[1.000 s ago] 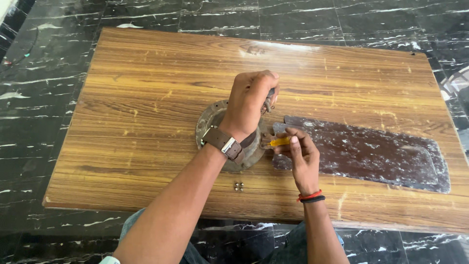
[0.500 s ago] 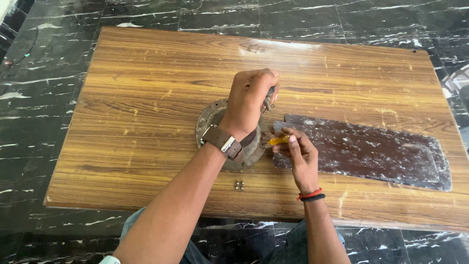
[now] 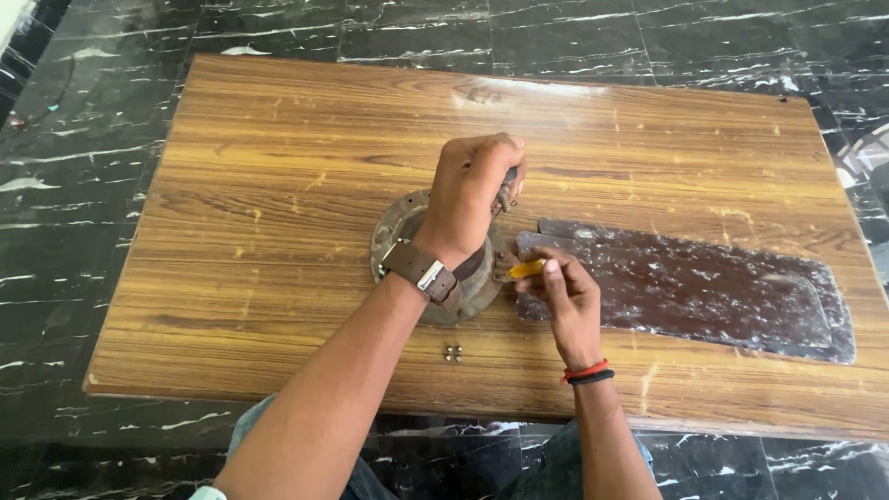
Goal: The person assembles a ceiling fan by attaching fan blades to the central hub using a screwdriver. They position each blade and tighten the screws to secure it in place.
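No visible change over the last second; left hand [image 3: 472, 194] remains clenched on a dark metal tool [image 3: 507, 188] above the round rusty metal hub [image 3: 407, 243]; right hand [image 3: 567, 298] still pinches a yellow-handled screwdriver [image 3: 525, 268] at the dusty dark-brown fan blade [image 3: 685, 287]; work continues in place.

The person's left hand [image 3: 472, 190] is curled into a fist, knuckles up, its forearm slanting in from the table's near edge with a strapped wrist. The right hand [image 3: 567, 301] lies lower, fingers pinched together, banded wrist towards the near edge.
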